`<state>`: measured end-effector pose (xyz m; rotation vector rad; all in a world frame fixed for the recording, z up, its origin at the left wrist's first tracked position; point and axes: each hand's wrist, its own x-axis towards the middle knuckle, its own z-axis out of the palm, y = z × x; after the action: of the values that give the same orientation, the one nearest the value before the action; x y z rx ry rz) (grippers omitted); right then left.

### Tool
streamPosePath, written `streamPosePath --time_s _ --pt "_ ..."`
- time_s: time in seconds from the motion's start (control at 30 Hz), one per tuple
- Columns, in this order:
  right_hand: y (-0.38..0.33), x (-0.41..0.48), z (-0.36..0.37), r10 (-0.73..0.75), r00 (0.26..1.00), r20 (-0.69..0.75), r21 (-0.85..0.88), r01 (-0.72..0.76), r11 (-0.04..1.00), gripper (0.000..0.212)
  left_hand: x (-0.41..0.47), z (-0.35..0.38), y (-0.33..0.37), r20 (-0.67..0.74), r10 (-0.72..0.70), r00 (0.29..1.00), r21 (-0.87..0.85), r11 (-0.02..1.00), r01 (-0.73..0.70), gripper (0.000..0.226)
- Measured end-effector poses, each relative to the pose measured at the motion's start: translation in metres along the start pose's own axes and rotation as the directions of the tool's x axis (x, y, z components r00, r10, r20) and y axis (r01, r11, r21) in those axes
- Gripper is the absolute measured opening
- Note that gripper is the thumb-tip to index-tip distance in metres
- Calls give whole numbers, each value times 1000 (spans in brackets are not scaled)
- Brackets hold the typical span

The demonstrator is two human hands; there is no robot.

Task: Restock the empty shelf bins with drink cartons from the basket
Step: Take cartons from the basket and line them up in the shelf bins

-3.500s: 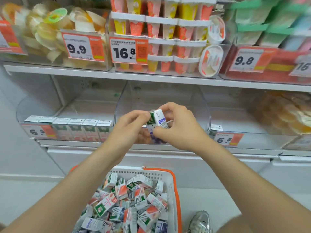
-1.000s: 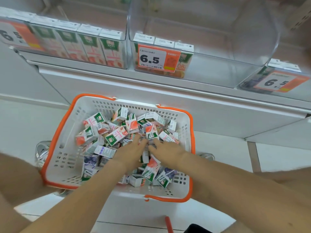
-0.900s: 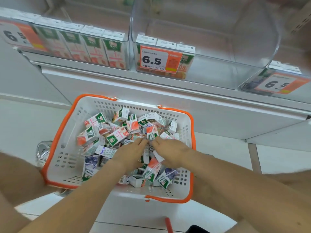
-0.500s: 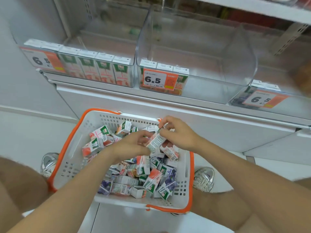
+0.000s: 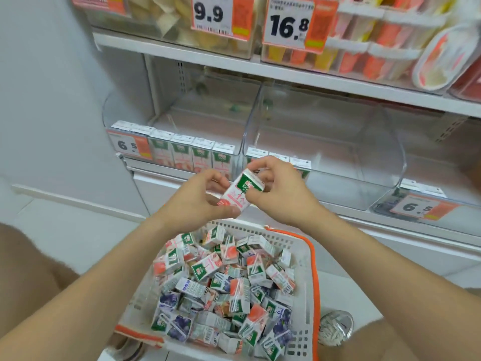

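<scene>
You hold one pink-and-green carton (image 5: 240, 192) tilted between both hands: your left hand (image 5: 197, 201) pinches its lower end, and your right hand (image 5: 281, 191) grips its green top. It sits above the far edge of the white, orange-rimmed basket (image 5: 313, 269), which is heaped with loose cartons (image 5: 223, 277), pink and purple. Behind your hands, the clear middle bin (image 5: 338, 162) holds only a few upright cartons (image 5: 278, 156) at its front left. The left bin (image 5: 205, 118) has a row of cartons (image 5: 192, 155) standing along its front.
</scene>
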<state>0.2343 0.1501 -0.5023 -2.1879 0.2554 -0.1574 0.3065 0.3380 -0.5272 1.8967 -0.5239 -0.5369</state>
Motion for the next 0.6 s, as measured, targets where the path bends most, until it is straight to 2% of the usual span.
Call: streamPosePath --time_s 0.07,0.13,0.2,0.27,0.33,0.43,0.53,0.6 --pt "-20 13 -1 -59 992 -111 -27 56 998 43 10 -20 14 -57 63 996 144 988 -54 53" --pt "-36 23 -1 -139 968 -209 -96 121 988 42 23 -44 22 -118 145 982 369 925 -92 48" --pt "-51 35 1 -210 936 -282 -121 182 976 46 37 -72 24 -163 232 959 596 798 -92 28" --pt "-61 44 4 -242 910 -336 -93 224 970 49 52 -93 20 -192 309 932 752 657 -63 13" --pt "-70 55 10 -261 892 -370 -68 255 965 47 64 -108 12 -217 360 907 833 552 -19 16" --pt "-77 67 19 -270 887 -375 -50 271 961 44 74 -111 -3 -251 373 893 883 467 53 14" --pt "-75 76 27 -259 895 -362 -58 256 965 42 80 -106 -14 -229 440 868 938 339 76 4" --pt "-72 80 31 -255 898 -358 -68 247 967 42 85 -110 -13 -201 440 875 956 282 78 4"
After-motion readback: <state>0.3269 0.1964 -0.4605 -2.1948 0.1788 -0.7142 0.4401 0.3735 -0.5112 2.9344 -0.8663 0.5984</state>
